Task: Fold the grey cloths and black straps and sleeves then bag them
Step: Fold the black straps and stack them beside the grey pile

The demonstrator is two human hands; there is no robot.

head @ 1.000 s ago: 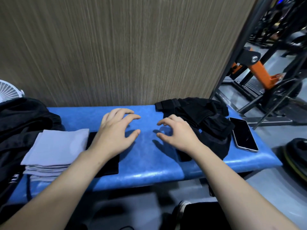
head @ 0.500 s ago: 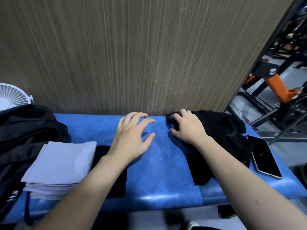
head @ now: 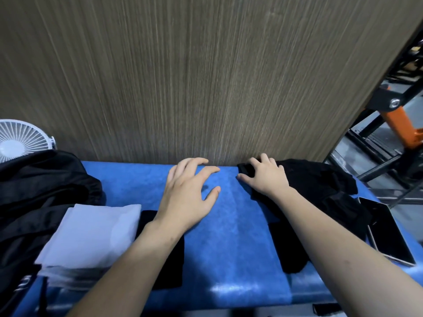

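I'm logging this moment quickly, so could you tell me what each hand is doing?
Left hand: open, fingers spread over the blue bench, holding nothing.
Right hand: gripping the black strap pile.

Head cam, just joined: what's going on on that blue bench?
A person is sorting gym kit on the blue bench. The right hand grips the near end of the heap of black straps and sleeves. The left hand hovers spread over bare bench, holding nothing. Folded grey cloths are stacked at left beside a folded black piece and a black bag. A phone lies at right.
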